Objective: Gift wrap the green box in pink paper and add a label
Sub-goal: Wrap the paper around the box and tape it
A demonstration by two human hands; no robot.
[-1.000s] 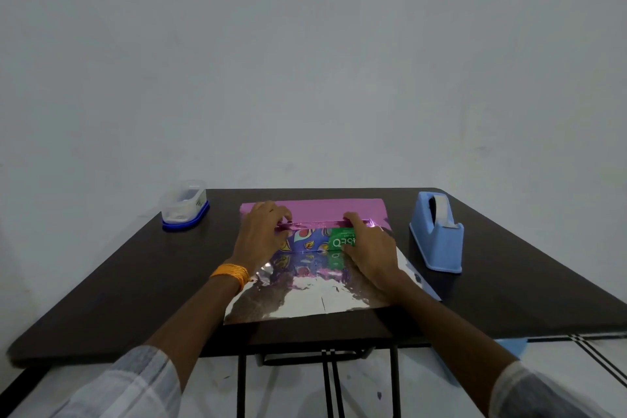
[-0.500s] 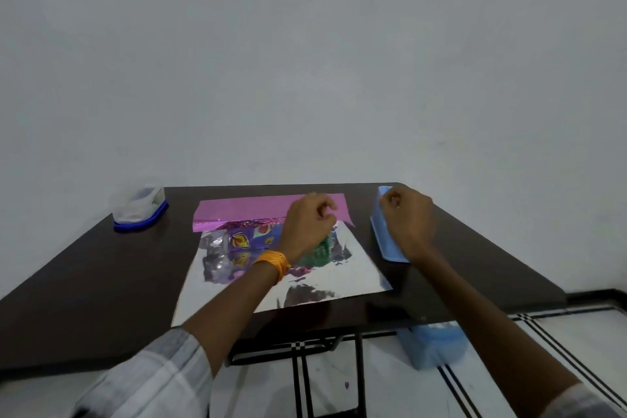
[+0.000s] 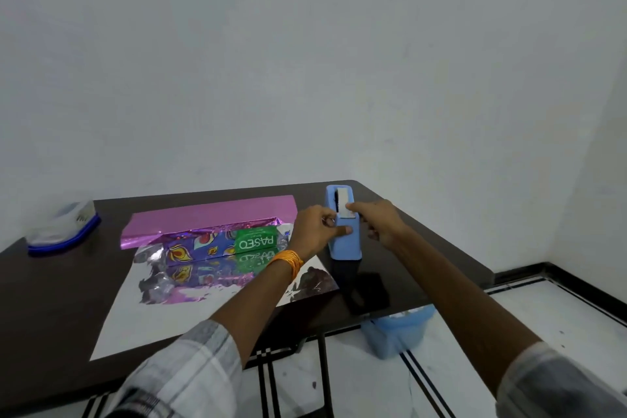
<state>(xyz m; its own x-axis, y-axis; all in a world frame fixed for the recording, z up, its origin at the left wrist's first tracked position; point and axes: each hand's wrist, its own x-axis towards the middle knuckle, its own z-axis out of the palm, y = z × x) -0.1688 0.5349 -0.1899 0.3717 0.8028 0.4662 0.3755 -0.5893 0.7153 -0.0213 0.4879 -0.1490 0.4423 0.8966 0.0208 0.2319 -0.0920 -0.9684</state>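
Blue tape dispenser (image 3: 344,243) on worktop (image 3: 68,282): left hand (image 3: 314,227) grips its body, right hand (image 3: 378,220) pinches the tape end (image 3: 343,212).

The box (image 3: 217,245) has one word you can read: "PASEO". It is in white letters on the green end of the box, and it is upside down from here. The shiny paper (image 3: 142,322) under the box shows the same word like a mirror. The small print beside the word is too tiny to read.
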